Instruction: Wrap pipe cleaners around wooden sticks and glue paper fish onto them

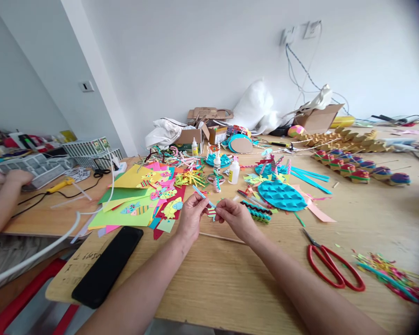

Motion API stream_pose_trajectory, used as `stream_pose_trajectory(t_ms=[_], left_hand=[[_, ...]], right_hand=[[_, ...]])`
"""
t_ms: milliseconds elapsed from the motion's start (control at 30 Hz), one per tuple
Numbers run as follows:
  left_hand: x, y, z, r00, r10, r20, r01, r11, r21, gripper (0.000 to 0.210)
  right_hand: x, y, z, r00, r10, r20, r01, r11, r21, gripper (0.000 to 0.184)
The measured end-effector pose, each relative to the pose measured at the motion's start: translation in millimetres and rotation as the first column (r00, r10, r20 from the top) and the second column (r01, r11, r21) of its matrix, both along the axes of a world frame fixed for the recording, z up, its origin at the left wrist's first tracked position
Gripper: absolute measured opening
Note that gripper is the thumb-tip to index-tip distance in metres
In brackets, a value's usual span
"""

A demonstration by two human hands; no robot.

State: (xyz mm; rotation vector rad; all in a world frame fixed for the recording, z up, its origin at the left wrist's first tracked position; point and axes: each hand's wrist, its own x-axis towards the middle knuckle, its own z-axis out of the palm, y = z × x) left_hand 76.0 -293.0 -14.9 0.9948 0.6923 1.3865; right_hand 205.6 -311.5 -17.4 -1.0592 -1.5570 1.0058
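Above the wooden table, my left hand (192, 215) is closed in a pinch on a narrow light-blue paper strip (199, 191). Close beside it, the fingers of my right hand (235, 217) pinch a small paper cutout with green, white and red stripes (211, 213). The two hands nearly meet, and the fingertips hide part of both pieces. Left of my hands lie coloured paper sheets (104, 215) with paper fish (139, 210) on them. A blue textured oval (282, 195) is right of my right hand. A thin stick (221, 238) lies under my wrists.
Red-handled scissors (330, 265) and paper scraps (387, 274) lie at the right. A black phone (108, 265) is at the front left. Glue bottles (233, 172) stand behind my hands. Another person's arm (3, 195) rests at far left, near a glue gun (61, 184).
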Motion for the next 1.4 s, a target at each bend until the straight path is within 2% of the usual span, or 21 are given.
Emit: stream_pose_trajectory(t_ms=[133,200,367,567,767,900,1033,1167,1300,1400], left_hand=[[-3,2,1.9,0.98,-0.154,0.123,0.171,0.974,-0.147,0.017],[-4,3,2.7,0.972,-0.189,0.136,0.214,0.957,-0.194,0.018],[-4,2,1.9,0.986,-0.142,0.085,0.154,0.974,-0.166,0.019],[1,-1,2.7,0.999,0.028,0.022,-0.028,1.0,0.013,0.016],[-4,2,5.9,0.995,0.065,0.078,-0.065,0.998,0.004,0.015],[-4,-1,6.2,0.997,0.022,0.068,-0.023,1.0,0.018,0.016],[0,-3,2.9,0.997,-0.044,-0.07,0.046,0.999,0.024,0.019],[-2,0,2.0,0.99,-0.021,-0.138,0.027,0.999,0.042,0.018],[-5,2,4.8,0.993,-0.095,-0.076,0.092,0.995,-0.045,0.02],[-6,4,5.7,0.993,-0.111,-0.033,0.108,0.991,-0.075,0.02]], right_hand=[[7,4,0.1,0.986,0.117,-0.116,-0.124,0.991,-0.051,0.02],[10,5,2.0,0.976,0.163,-0.148,-0.178,0.98,-0.094,0.023],[12,6,4.4,0.969,0.156,-0.19,-0.186,0.97,-0.154,0.027],[4,1,5.9,0.963,0.149,-0.224,-0.182,0.974,-0.136,0.027],[-1,2,1.8,0.965,0.077,-0.249,-0.116,0.983,-0.144,0.027],[0,5,0.4,0.973,0.011,-0.232,-0.049,0.987,-0.155,0.027],[1,3,2.5,0.98,0.014,-0.2,-0.049,0.984,-0.169,0.025],[3,-1,4.0,0.992,0.047,-0.114,-0.061,0.991,-0.117,0.02],[5,-1,3.6,0.994,0.107,-0.013,-0.107,0.994,-0.024,0.015],[6,1,2.1,0.996,0.094,0.003,-0.094,0.995,-0.026,0.013]])
